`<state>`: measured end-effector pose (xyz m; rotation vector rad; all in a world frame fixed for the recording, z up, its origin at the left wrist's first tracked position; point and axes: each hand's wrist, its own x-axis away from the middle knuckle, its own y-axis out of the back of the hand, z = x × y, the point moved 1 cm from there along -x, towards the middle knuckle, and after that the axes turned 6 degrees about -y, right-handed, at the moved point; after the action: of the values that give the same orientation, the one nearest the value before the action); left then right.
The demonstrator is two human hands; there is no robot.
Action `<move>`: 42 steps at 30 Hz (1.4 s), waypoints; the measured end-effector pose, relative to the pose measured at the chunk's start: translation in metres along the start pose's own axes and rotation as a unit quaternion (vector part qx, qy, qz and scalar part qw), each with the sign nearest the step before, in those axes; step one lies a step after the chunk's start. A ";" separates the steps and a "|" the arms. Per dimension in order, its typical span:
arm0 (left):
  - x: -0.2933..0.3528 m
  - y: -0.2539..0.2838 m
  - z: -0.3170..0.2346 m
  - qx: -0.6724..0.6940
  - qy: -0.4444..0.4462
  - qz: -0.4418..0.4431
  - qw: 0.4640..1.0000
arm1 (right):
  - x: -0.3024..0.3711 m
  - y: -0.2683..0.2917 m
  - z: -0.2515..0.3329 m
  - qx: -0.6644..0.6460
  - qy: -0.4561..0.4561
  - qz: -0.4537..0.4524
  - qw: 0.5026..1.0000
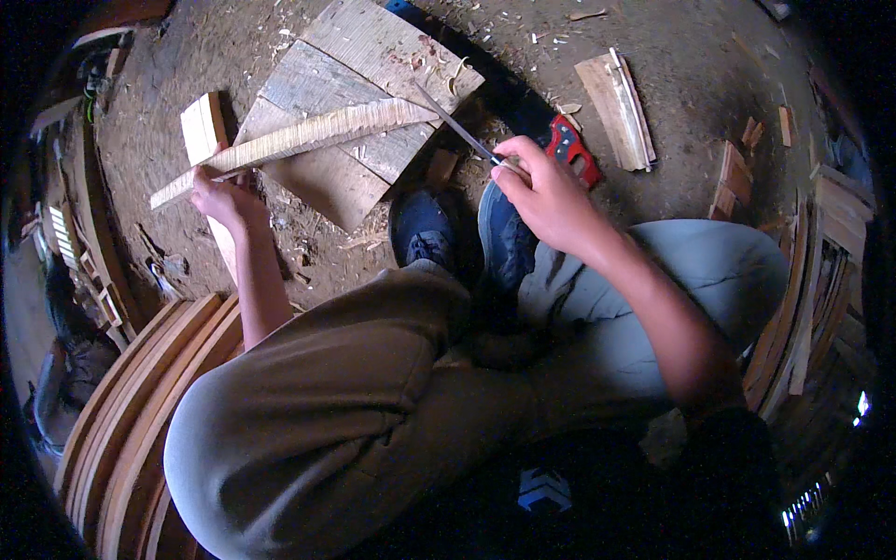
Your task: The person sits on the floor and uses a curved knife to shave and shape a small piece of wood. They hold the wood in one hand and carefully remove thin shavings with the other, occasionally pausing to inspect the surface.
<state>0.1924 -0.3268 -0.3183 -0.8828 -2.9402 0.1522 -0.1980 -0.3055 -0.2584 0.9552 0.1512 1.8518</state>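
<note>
My left hand (225,196) is closed round the near-left end of a long pale wooden strip (308,135), whose edge looks rough. The strip's far end rests across a low platform of wooden boards (341,84). My right hand (546,191) grips a slim, pointed metal hand tool (457,128); its handle is mostly hidden in my fingers, and I cannot tell if it is a knife or a file. The tool's tip lies beside the strip's far end; whether they touch is unclear.
A handsaw with a red handle (572,149) lies right of the platform. A flat board piece (616,109) is on the dirt floor beyond it. Another plank (203,126) lies left. Stacked curved-looking boards (140,411) stand at lower left. Shavings litter the ground round my shoes (429,233).
</note>
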 end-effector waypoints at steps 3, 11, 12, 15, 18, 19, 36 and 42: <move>0.000 0.004 0.003 0.000 -0.007 0.024 1.000 | 0.002 -0.001 0.000 0.006 0.044 -0.035 0.998; 0.006 0.001 -0.004 -0.002 -0.012 0.013 1.000 | 0.001 0.000 0.000 0.048 0.097 -0.063 0.992; 0.010 -0.002 -0.006 0.009 -0.015 0.018 1.000 | 0.001 0.000 -0.001 0.050 0.102 -0.069 0.991; 0.014 -0.004 -0.012 0.056 -0.010 0.075 0.996 | 0.003 0.004 0.009 0.015 0.064 -0.068 0.996; 0.024 -0.013 -0.019 0.053 -0.023 0.099 0.993 | 0.001 0.008 0.014 0.032 0.103 -0.087 0.990; 0.032 -0.020 -0.022 0.044 -0.030 0.099 0.994 | 0.000 0.009 0.011 0.037 0.120 -0.094 0.988; 0.018 0.000 0.013 -0.011 -0.056 0.045 0.997 | -0.005 0.008 -0.001 0.059 0.103 -0.127 0.985; 0.024 -0.003 0.008 -0.001 -0.055 0.026 0.998 | -0.013 0.015 -0.008 0.056 0.064 -0.156 0.984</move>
<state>0.1703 -0.3170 -0.3247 -0.9812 -3.0192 0.2061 -0.2118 -0.3211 -0.2628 0.8365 0.4619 1.6259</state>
